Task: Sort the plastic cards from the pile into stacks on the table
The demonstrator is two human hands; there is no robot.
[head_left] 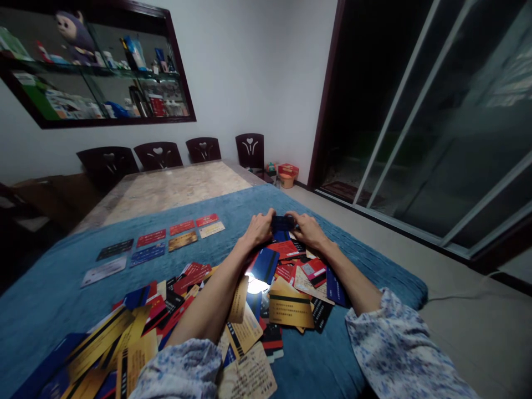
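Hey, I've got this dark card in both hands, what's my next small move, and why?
Probably set the dark blue card, pinched between left hand and right hand, next to the blue card in the laid-out rows, since those seem grouped by colour.

Top card (283,223): dark navy, plain. Heap of cards (286,302): red, gold, blue and black, several crossed by a dark stripe (the laid-out row (150,238) runs red, gold, blue, black, pale grey). Cloth (50,299) teal blue; sleeves (399,343) white with blue floral print; tabletop (174,185) mottled beige.
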